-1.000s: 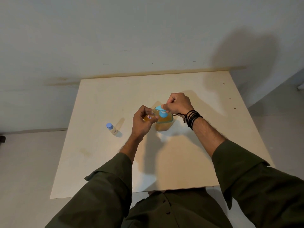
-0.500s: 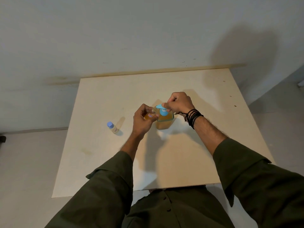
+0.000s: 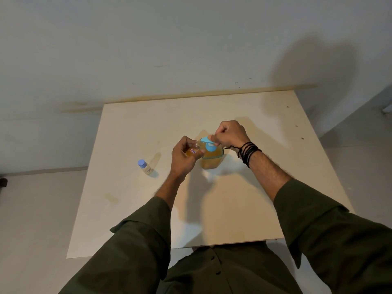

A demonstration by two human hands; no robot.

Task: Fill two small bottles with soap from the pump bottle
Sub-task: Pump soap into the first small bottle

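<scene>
Filling the first small bottle at the pump

Left hand (image 3: 182, 158) grip holds small clear plastic bottle (image 3: 192, 151), light, slippery; right hand (image 3: 230, 134) grip pinches blue pump head (image 3: 209, 143).

Dim warm light, soft shadows on wall (image 3: 191, 49), wide-angle edge distortion

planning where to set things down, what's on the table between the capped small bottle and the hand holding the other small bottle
Nothing: in the head view only bare table and the shadow of the capped small bottle lie between it and the left hand.
</scene>
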